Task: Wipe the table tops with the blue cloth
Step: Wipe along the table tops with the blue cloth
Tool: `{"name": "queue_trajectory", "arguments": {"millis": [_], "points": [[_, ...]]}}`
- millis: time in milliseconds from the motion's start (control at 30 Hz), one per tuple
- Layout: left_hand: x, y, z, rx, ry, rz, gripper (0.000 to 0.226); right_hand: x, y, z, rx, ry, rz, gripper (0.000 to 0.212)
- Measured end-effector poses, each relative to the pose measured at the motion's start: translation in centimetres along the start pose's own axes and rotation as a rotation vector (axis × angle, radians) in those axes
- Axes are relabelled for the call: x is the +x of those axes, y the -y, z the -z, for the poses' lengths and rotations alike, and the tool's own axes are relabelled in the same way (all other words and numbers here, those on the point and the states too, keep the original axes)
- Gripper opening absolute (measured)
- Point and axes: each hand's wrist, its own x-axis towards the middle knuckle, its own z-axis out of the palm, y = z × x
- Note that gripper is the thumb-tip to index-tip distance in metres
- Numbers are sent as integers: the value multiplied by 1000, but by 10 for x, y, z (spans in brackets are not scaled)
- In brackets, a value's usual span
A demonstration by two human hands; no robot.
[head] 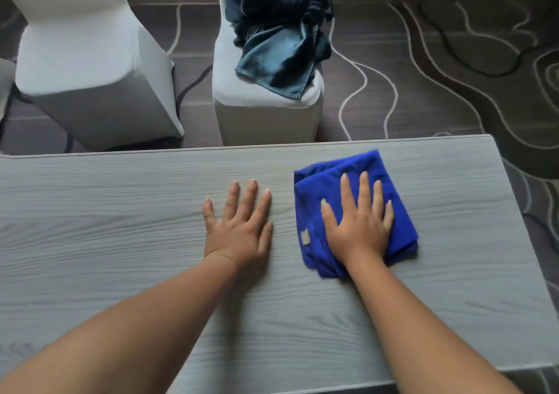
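Note:
A folded blue cloth (pixel 399 212) lies on the grey wood-grain table top (pixel 121 227), toward the right end. My right hand (pixel 360 224) presses flat on the cloth with fingers spread, covering its middle. A small tag shows at the cloth's left edge. My left hand (pixel 239 227) rests flat on the bare table just left of the cloth, fingers apart, holding nothing.
Two white-covered chairs stand beyond the table's far edge: one (pixel 90 61) at the left, one (pixel 266 103) in the middle with a dark teal satin sash (pixel 278 30) tied on it. Patterned dark carpet (pixel 453 61) lies around. The table's right edge (pixel 514 212) is near the cloth.

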Motion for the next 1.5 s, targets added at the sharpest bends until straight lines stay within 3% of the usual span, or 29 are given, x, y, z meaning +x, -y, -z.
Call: {"name": "queue_trajectory", "arguments": {"millis": [200, 333, 467, 667, 900, 1033, 1267, 1500], "points": [[-4, 1, -2, -46, -7, -24, 61, -144, -35, -16, -36, 28, -37, 69], [-14, -17, -2, -106, 15, 3, 66, -167, -44, -17, -53, 38, -78, 69], [-12, -71, -6, -90, 59, -88, 65, -145, -53, -13, -38, 17, -12, 69], [27, -132, -12, -37, 79, -35, 64, -53, -122, 3, -25, -35, 80, 69], [37, -138, -17, 41, 11, 35, 64, 132, -169, 36, -44, -29, 83, 71], [38, -139, -12, 43, -4, 51, 64, 187, -173, 37, -48, -25, 99, 74], [31, -142, -11, 33, -22, 50, 64, 161, -186, 38, -20, -43, 143, 71], [28, -139, -15, -8, -74, 26, 61, 44, -248, 38, -32, -14, 73, 73]]}}
